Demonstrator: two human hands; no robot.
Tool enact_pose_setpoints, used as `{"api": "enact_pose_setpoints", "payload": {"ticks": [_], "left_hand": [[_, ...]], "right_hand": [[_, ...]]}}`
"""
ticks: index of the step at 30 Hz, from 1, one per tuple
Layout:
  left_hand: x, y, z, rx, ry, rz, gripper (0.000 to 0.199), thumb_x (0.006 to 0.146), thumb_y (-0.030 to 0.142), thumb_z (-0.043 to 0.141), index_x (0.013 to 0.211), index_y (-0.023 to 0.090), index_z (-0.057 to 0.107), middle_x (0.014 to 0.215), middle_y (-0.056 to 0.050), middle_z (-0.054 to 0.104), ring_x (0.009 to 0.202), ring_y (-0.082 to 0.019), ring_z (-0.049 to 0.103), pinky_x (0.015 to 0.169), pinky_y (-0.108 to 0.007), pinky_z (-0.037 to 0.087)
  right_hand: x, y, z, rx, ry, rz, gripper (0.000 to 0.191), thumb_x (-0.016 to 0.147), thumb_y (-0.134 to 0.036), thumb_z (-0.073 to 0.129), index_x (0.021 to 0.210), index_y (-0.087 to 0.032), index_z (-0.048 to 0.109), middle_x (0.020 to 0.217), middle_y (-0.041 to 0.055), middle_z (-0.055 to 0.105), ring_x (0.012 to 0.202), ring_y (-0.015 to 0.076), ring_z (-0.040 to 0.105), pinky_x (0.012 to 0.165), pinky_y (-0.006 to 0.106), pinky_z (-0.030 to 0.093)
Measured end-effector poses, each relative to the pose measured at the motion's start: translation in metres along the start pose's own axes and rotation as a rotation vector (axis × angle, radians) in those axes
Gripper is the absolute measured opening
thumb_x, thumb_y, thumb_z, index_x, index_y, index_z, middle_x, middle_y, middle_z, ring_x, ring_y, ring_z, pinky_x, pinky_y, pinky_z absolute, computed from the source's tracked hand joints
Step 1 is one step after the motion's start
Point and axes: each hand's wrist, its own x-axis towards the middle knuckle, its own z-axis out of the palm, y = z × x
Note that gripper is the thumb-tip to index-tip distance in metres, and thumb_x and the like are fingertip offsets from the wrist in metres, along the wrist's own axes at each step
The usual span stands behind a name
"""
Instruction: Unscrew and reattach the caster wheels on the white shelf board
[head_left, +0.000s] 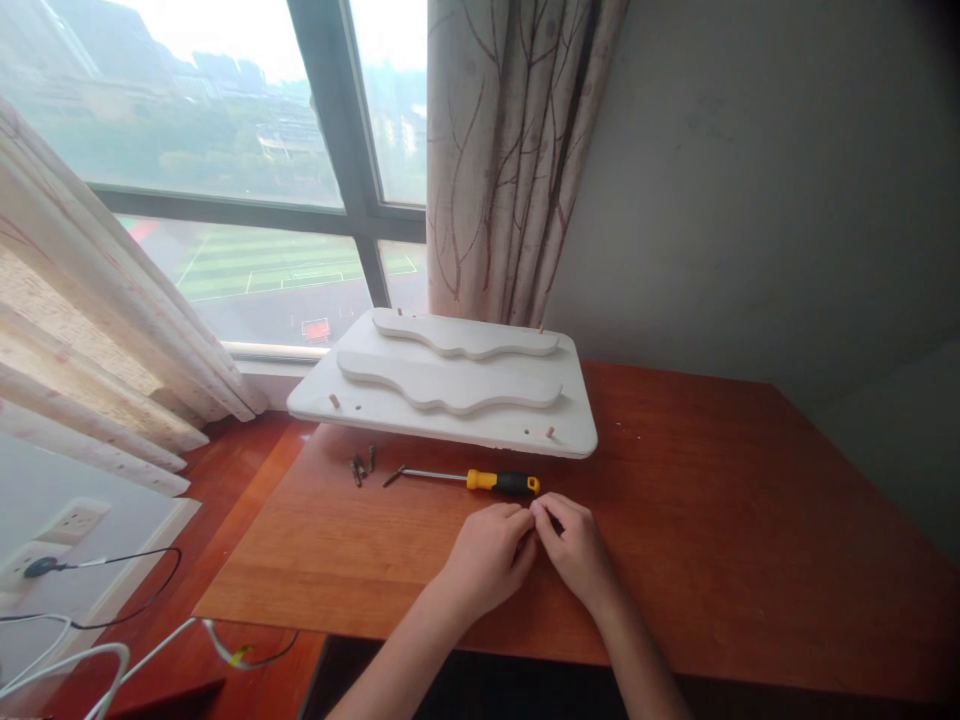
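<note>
My left hand [493,555] and my right hand [571,545] meet fingertip to fingertip above the table's front part. Both are closed in a pinch, and whatever they hold, if anything, is too small to make out. Just beyond them a yellow and black screwdriver [504,482] lies with its shaft pointing left, its tip by a dark screw [394,476]. Several more dark screws [356,472] lie to the left. Behind is a white board [465,428] with two wavy white pieces [450,385] on it and wooden dowels [550,433] standing near its corners.
The reddish-brown wooden table [712,520] extends to the right. A window with a patterned curtain [502,150] stands behind the board, beside a grey wall. At the lower left are wall sockets [75,522] and cables [161,590].
</note>
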Motion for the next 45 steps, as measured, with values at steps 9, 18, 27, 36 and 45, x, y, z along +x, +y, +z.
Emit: {"api": "enact_pose_setpoints", "payload": {"ticks": [9,18,27,36,45], "left_hand": [[0.0000,0.0012,-0.0017,-0.006,-0.018,-0.013,0.012,0.092,0.014,0.050,0.086,0.017,0.060,0.080,-0.005,0.065,0.074,-0.020,0.061,0.067,-0.028,0.042],[-0.0006,-0.0014,0.0031,0.010,-0.025,-0.014,0.012,0.093,0.015,0.050,0.087,0.017,0.060,0.082,-0.004,0.065,0.075,-0.020,0.061,0.067,-0.027,0.042],[-0.0015,-0.0016,0.0018,0.001,-0.016,-0.010,0.013,0.094,0.015,0.049,0.089,0.017,0.061,0.083,-0.004,0.065,0.076,-0.019,0.061,0.068,-0.027,0.042],[-0.0009,-0.0019,0.0023,-0.007,-0.013,-0.006,0.013,0.094,0.015,0.049,0.090,0.017,0.061,0.084,-0.005,0.066,0.076,-0.020,0.061,0.068,-0.027,0.043],[-0.0008,-0.0013,0.0020,-0.001,-0.018,-0.008,0.013,0.093,0.015,0.049,0.088,0.017,0.061,0.083,-0.005,0.066,0.075,-0.020,0.061,0.067,-0.027,0.042]], "right_hand": [[0.0001,-0.0012,-0.0012,0.012,-0.010,0.016,0.030,0.100,-0.027,0.044,0.072,-0.021,0.053,0.073,0.0013,0.058,0.069,0.0150,0.056,0.068,0.027,0.038],[0.0006,-0.0025,0.0008,0.004,0.006,0.011,0.030,0.100,-0.027,0.043,0.072,-0.020,0.052,0.072,0.0012,0.059,0.069,0.0146,0.056,0.067,0.026,0.037],[0.0005,-0.0011,-0.0001,0.009,0.002,0.005,0.029,0.099,-0.025,0.044,0.072,-0.020,0.053,0.072,0.0011,0.059,0.068,0.0145,0.056,0.067,0.026,0.038],[-0.0009,0.0045,0.0017,0.014,-0.011,0.019,0.030,0.100,-0.027,0.044,0.072,-0.020,0.053,0.073,0.0014,0.059,0.069,0.0147,0.055,0.067,0.027,0.037],[0.0000,0.0009,0.0006,-0.001,0.001,0.005,0.030,0.099,-0.026,0.044,0.071,-0.020,0.053,0.073,0.0014,0.059,0.069,0.0147,0.056,0.067,0.027,0.038]]}}
